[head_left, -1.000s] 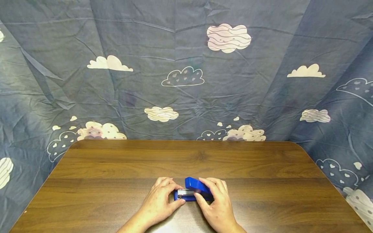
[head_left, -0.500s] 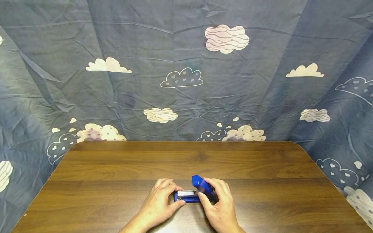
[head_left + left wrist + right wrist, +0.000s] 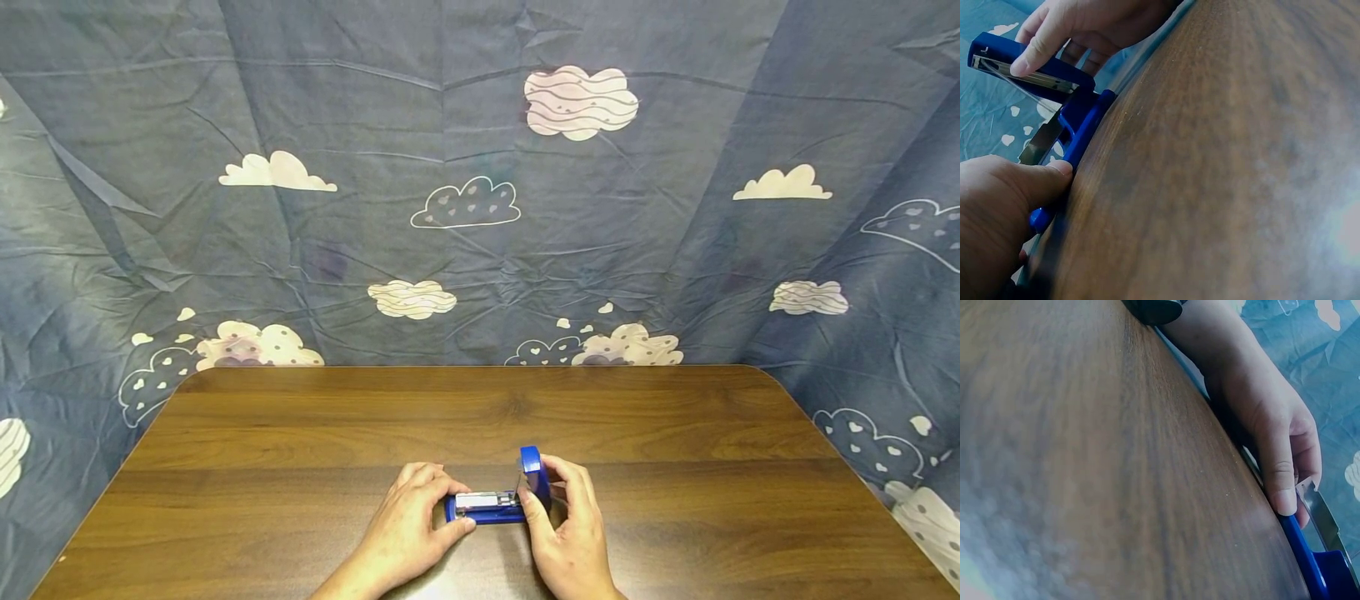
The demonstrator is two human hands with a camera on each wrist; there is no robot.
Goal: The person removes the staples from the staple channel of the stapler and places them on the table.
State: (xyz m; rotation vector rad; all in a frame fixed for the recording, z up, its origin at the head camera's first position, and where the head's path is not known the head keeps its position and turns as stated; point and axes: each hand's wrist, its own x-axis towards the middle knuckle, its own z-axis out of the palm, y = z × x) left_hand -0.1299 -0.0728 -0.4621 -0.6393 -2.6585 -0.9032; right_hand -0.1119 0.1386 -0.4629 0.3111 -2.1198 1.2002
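A blue stapler (image 3: 498,517) lies lengthwise on the table, its top cover (image 3: 531,460) swung up nearly upright at the right end. The silvery staple magazine (image 3: 480,500) is exposed above the base. My left hand (image 3: 408,517) pinches the left end of the base between thumb and fingers. With thumb inside and fingers behind, my right hand (image 3: 566,517) grips the raised cover. In the left wrist view a thin metal rod (image 3: 1019,87) runs from the cover towards the magazine. The right wrist view shows the left thumb (image 3: 1282,487) on the base's edge.
The brown wood-grain table (image 3: 300,433) has rounded far corners. Behind it and at both sides hangs a dark blue cloth (image 3: 480,133) printed with pale clouds. Part of a dark band (image 3: 1154,309) shows at the left wrist.
My right hand has swung the stapler's cover from a low slant up and to the right, exposing more of the magazine. My left hand stays in place on the base.
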